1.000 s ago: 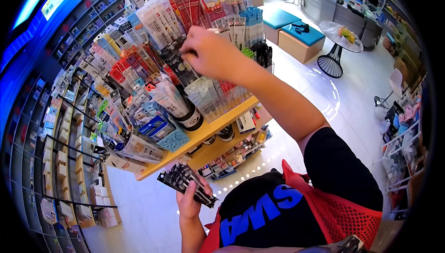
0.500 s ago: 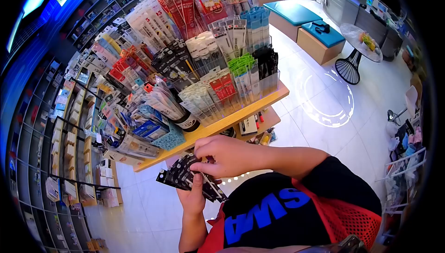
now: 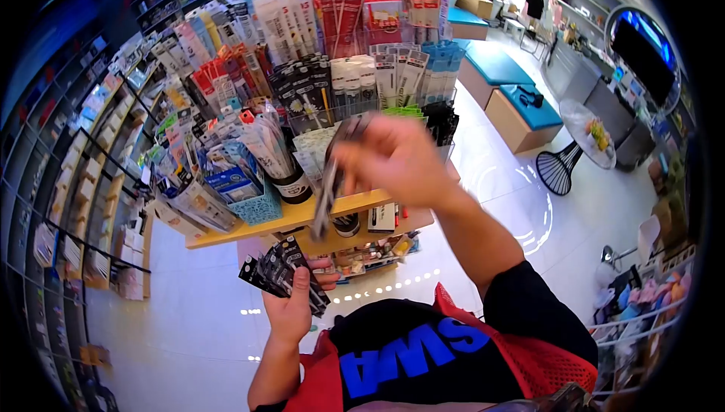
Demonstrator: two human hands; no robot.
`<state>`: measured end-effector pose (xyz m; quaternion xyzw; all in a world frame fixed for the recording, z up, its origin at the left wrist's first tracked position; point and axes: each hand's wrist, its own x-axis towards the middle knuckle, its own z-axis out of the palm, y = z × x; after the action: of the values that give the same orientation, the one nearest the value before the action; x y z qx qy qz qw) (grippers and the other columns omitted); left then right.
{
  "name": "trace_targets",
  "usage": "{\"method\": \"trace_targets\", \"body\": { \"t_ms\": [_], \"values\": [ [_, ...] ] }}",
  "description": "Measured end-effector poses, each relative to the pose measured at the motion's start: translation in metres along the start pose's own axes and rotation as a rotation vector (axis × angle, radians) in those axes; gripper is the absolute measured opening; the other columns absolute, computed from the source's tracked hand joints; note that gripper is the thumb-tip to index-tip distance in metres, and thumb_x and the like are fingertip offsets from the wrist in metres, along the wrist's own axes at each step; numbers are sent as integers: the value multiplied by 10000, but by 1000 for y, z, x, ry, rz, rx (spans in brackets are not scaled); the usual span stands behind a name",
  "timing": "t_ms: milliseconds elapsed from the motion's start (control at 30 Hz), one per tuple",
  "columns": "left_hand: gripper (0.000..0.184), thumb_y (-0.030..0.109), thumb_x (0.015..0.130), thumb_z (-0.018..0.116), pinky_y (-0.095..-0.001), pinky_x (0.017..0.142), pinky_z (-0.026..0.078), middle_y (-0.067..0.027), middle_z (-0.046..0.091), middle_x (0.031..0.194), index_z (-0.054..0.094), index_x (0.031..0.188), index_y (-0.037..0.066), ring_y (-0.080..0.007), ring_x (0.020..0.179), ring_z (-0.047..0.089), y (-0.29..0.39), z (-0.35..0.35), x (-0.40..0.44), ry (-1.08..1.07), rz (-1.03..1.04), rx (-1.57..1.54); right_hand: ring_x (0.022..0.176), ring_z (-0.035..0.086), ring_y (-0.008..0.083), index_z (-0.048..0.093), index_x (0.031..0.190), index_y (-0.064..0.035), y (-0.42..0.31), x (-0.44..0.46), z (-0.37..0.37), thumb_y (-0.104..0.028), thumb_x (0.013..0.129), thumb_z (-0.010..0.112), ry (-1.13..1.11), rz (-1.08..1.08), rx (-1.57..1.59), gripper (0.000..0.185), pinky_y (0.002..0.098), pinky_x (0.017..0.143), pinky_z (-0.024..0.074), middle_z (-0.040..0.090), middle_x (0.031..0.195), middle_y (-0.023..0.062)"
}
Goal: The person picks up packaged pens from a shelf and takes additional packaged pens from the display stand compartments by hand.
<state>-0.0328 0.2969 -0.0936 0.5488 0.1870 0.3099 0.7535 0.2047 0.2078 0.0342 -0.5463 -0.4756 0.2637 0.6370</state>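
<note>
My left hand (image 3: pixel 293 299) holds a fanned bunch of black packets (image 3: pixel 281 270), thumb on top, below the shelf edge. My right hand (image 3: pixel 389 157) is raised in front of the display, blurred by motion, with a dark slim packet (image 3: pixel 332 185) pinched in its fingers and hanging down. Behind it, black packets with a daisy print (image 3: pixel 303 95) stand in the clear rack, beside white-topped packets (image 3: pixel 353 80). The right hand hides part of the lower rack.
A wooden shelf (image 3: pixel 306 219) carries the pens, a blue basket (image 3: pixel 257 206) and a black cup (image 3: pixel 293 185). Teal-topped benches (image 3: pixel 495 63) and a round glass table (image 3: pixel 585 129) stand at the right back. Bookshelves (image 3: pixel 75 193) line the left.
My right hand has risen from the bunch in my left hand toward the rack, carrying a dark packet. The left hand still holds the rest. The view has shifted.
</note>
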Motion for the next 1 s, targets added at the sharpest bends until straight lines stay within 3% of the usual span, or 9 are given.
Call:
{"method": "trace_targets", "body": {
  "t_ms": [133, 267, 400, 533, 567, 667, 867, 900, 1000],
  "values": [
    [302, 234, 1060, 566, -394, 757, 634, -142, 684, 997, 552, 1196, -35, -282, 901, 730, -3, -7, -4, -61, -4, -28, 712, 706, 106, 677, 1067, 24, -28, 53, -23, -82, 985, 654, 215, -527, -172, 135, 226, 569, 512, 731, 850, 69],
    [294, 230, 1054, 578, -390, 786, 627, -111, 674, 963, 570, 1192, -30, -241, 851, 718, -7, -14, -7, -112, -33, -41, 785, 734, 140, 682, 1058, 45, -31, 83, -21, -79, 965, 676, 235, -576, -392, 155, 259, 646, 554, 746, 873, 89],
    [296, 221, 1052, 583, -399, 812, 617, -123, 690, 961, 568, 1204, -32, -253, 872, 724, -7, -15, -10, -121, -60, -55, 736, 721, 164, 693, 1063, 35, -11, 104, -12, -102, 954, 683, 204, -597, -482, 176, 297, 653, 543, 740, 833, 128],
    [303, 221, 1051, 587, -399, 814, 609, -148, 718, 953, 561, 1215, -32, -270, 879, 734, -13, -19, -10, -118, -40, -40, 693, 703, 241, 708, 1049, 13, 4, 113, -5, -120, 936, 691, 191, -592, -589, 176, 335, 649, 531, 722, 813, 162],
    [303, 223, 1051, 587, -399, 812, 608, -151, 722, 949, 560, 1214, -31, -271, 872, 736, -12, -19, -11, -114, -45, -31, 724, 709, 314, 714, 1030, 12, 2, 112, -2, -137, 927, 694, 192, -575, -651, 183, 371, 671, 545, 726, 817, 174],
    [303, 230, 1050, 590, -396, 802, 607, -155, 730, 935, 559, 1206, -28, -273, 856, 742, -10, -16, -11, -104, -62, -14, 770, 714, 238, 726, 1055, -11, 8, 121, -6, -142, 929, 702, 180, -641, -825, 183, 345, 674, 538, 709, 865, 138],
    [290, 253, 1040, 611, -386, 762, 616, -144, 731, 907, 584, 1136, -18, -261, 833, 745, -9, -12, -8, -80, -80, 13, 886, 650, 321, 750, 986, -63, 27, 107, 15, -93, 824, 705, 128, -626, -1274, 171, 429, 748, 544, 581, 934, 117],
    [287, 257, 1039, 614, -384, 758, 617, -143, 731, 903, 590, 1121, -17, -258, 830, 745, -9, -11, -8, -81, -74, 11, 897, 643, 326, 647, 798, -24, 28, 103, 19, -75, 823, 639, 125, -627, -1273, 58, 451, 746, 550, 569, 938, 127],
    [283, 263, 1033, 624, -380, 750, 619, -134, 725, 904, 598, 1095, -12, -250, 815, 741, -10, -8, -7, -67, -74, -14, 869, 642, 303, 738, 1040, -71, 42, 110, 11, -147, 809, 751, 150, -770, -1325, 243, 428, 751, 546, 568, 941, 108]
  ]
}}
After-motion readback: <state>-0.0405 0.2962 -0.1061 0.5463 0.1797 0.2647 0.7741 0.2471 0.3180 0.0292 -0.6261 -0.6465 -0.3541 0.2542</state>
